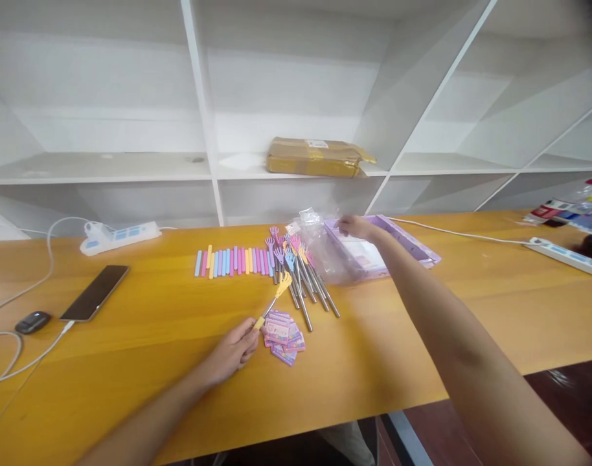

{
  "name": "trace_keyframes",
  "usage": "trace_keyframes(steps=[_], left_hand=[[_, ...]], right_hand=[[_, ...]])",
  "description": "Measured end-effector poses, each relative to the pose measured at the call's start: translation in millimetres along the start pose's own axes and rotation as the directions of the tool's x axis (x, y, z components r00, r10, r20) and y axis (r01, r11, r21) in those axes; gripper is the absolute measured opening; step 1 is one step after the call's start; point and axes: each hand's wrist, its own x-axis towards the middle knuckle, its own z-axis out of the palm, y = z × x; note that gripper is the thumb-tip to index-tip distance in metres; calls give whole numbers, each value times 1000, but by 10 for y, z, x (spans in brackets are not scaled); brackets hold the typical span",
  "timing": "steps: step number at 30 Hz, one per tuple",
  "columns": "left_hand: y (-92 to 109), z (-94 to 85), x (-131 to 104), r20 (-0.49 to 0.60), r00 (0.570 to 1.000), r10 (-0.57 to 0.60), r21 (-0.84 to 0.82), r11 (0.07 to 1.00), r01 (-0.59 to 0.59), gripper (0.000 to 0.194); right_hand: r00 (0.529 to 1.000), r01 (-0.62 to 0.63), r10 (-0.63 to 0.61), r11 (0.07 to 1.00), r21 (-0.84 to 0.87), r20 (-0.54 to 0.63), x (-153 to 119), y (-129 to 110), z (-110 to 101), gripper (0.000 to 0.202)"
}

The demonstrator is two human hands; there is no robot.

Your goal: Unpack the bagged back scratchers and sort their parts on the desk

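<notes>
My left hand is closed round the yellow handle of a back scratcher with a yellow claw head and a metal shaft. It is tilted up over a small pile of printed cards. Beyond it lies a heap of similar back scratchers with pink, purple, blue and yellow heads. To their left runs a row of coloured handle sleeves. My right hand reaches over the purple box, fingers curled at its far left side; what they hold, if anything, is hidden. Clear plastic bags lie beside the box.
A phone on a white cable and a black mouse lie at left. Power strips stand on both sides. A taped cardboard parcel sits on the white shelf. Packaged items are at far right.
</notes>
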Motion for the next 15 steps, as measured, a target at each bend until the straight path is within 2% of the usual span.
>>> trace_keyframes(steps=[2, 5, 8, 11, 15], left_hand=[[-5, -15, -3, -17, 1000, 7, -13, 1000, -8, 59], [-3, -40, 7, -43, 999, 8, -35, 999, -9, 59], [-1, -56, 26, -62, 998, 4, -45, 999, -7, 59], [-7, -64, 44, -72, 997, 4, -50, 999, -8, 61], [-3, -62, 50, -73, 997, 2, -34, 999, -4, 59]], right_hand=[[1000, 13, -12, 995, -102, 7, 92, -18, 159, 14], [998, 25, -36, 977, -213, -46, 177, -17, 402, 15], [988, 20, -63, 960, -278, -144, 174, 33, 565, 34], [972, 30, -102, 946, -324, -210, 98, 100, 618, 52], [971, 76, -146, 938, -338, -188, -33, 107, 526, 47]])
